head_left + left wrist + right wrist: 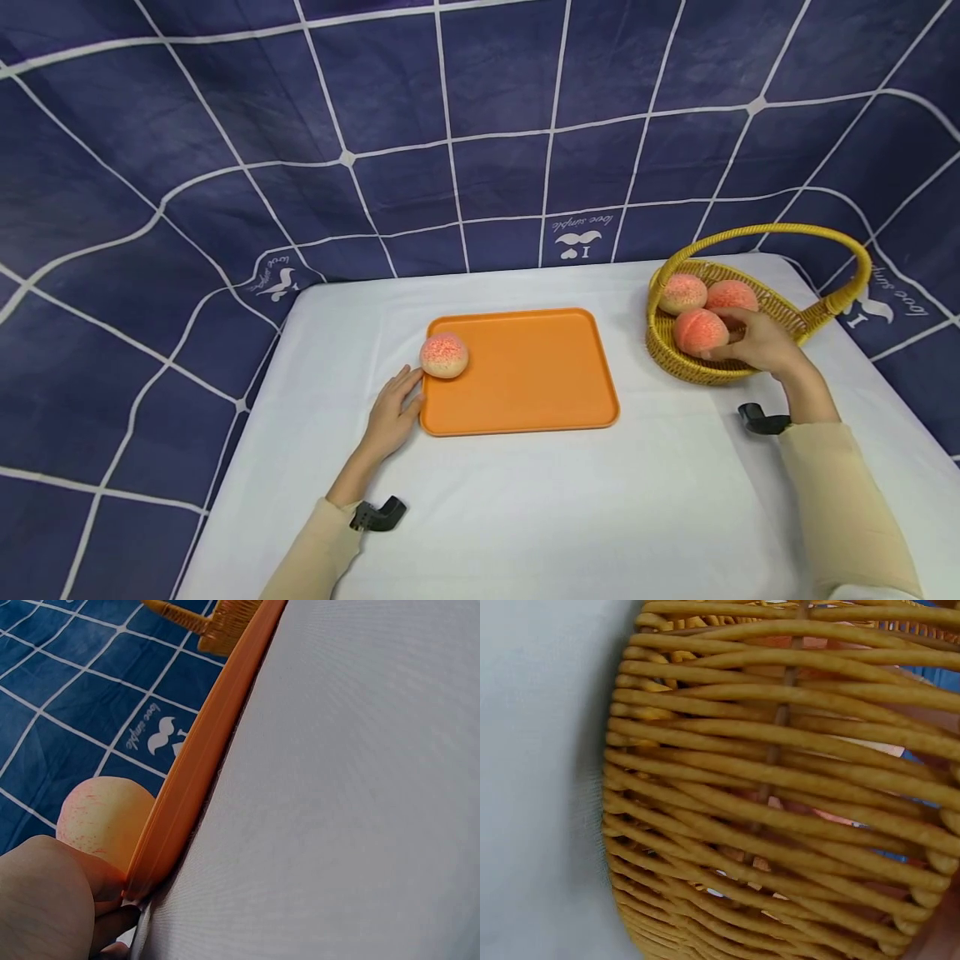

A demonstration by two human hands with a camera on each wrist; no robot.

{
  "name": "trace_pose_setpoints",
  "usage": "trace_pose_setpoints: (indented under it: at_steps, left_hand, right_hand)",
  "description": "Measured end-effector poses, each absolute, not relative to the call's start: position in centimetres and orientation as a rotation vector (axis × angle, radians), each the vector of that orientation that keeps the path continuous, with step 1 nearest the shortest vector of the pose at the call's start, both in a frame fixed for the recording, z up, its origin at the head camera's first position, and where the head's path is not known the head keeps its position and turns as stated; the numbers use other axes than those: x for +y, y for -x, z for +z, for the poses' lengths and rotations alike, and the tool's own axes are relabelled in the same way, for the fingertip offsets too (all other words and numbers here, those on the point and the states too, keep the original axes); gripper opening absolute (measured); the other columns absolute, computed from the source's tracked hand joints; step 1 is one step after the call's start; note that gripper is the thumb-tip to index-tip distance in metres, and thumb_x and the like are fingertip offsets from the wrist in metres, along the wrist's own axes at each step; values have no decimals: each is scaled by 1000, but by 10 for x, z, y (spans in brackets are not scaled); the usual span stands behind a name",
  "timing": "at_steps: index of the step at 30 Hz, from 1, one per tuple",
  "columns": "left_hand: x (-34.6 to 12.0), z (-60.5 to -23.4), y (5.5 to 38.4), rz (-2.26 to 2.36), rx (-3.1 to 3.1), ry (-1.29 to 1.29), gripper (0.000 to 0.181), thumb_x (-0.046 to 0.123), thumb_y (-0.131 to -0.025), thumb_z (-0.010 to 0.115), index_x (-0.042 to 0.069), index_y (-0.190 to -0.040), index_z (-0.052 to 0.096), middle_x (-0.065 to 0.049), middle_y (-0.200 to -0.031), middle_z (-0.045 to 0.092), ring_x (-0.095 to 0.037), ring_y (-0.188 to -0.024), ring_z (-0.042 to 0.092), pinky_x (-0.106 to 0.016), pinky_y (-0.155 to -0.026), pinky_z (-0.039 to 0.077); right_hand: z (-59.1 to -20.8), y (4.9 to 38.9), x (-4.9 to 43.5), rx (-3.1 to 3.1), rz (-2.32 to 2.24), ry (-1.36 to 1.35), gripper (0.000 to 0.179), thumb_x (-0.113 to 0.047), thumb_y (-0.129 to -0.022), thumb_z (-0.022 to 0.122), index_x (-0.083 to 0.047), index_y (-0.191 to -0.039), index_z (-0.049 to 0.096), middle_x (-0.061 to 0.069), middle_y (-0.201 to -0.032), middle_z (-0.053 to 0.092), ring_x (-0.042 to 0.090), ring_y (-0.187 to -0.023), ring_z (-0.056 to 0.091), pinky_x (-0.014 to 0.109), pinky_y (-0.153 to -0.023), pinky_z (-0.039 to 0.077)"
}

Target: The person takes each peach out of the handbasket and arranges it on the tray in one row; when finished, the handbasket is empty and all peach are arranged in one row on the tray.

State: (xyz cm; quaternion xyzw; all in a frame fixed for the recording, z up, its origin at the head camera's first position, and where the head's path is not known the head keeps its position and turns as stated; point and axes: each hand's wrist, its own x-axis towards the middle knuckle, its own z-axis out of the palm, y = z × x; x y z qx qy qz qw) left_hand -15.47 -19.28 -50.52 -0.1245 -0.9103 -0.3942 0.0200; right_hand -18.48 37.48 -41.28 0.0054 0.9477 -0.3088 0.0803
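A peach [444, 356] with a pink speckled top sits at the left end of the orange tray [525, 375]. Beside that end lies my left hand [390, 414], fingers extended with their tips at the tray's edge; the left wrist view shows them right by the rim and the peach [109, 821]. My right hand [757, 343] reaches into the yellow wicker basket [686, 367], thumb and fingers around the front peach [701, 332]. Two more peaches, one at left [683, 293] and one at right [732, 296], lie behind it. Woven basket wall [780, 780] hides most of the right hand in the right wrist view.
The basket's tall arched handle [780, 229] rises over the peaches and the right hand. A white cloth [525, 517] covers the table. Behind and at the sides hangs a dark blue checked cloth [502, 167].
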Motion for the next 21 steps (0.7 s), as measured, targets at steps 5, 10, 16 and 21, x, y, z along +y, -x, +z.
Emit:
trace_pose_setpoints:
  at_steps: [5, 10, 16, 21]
  left_hand:
    - [-194, -504, 154, -1232, -2814, 381, 48, 11, -98, 54, 3, -145, 46, -17, -152, 42, -33, -147, 29, -51, -123, 15]
    - [-195, -504, 153, -1239, -2813, 380, 48, 11, -98, 53, 3, -145, 46, -17, -152, 43, -33, -147, 28, -51, -123, 15]
    - [-194, -505, 154, -1224, -2804, 401, 48, 12, -98, 53, 2, -145, 46, -17, -151, 44, -33, -147, 29, -51, -123, 17]
    - [-193, -505, 154, -1225, -2808, 402, 48, 12, -98, 53, 2, -145, 45, -16, -151, 44, -32, -147, 29, -51, -123, 16]
  right_hand:
    - [-413, 186, 372, 2842, -917, 20, 87, -38, -80, 80, 6, -144, 39, 31, -124, 54, 40, -105, 53, 48, -82, 49]
    - [-413, 188, 369, 2861, -901, 25, 88, -42, -80, 79, 4, -143, 40, 33, -130, 52, 45, -112, 51, 61, -91, 44]
    - [-415, 187, 370, 2871, -920, 1, 85, -40, -80, 80, 3, -142, 42, 32, -128, 54, 44, -111, 53, 55, -88, 48]
    - [-413, 182, 371, 2875, -1000, -54, 84, -37, -81, 79, 5, -143, 40, 33, -128, 53, 43, -111, 54, 30, -76, 50]
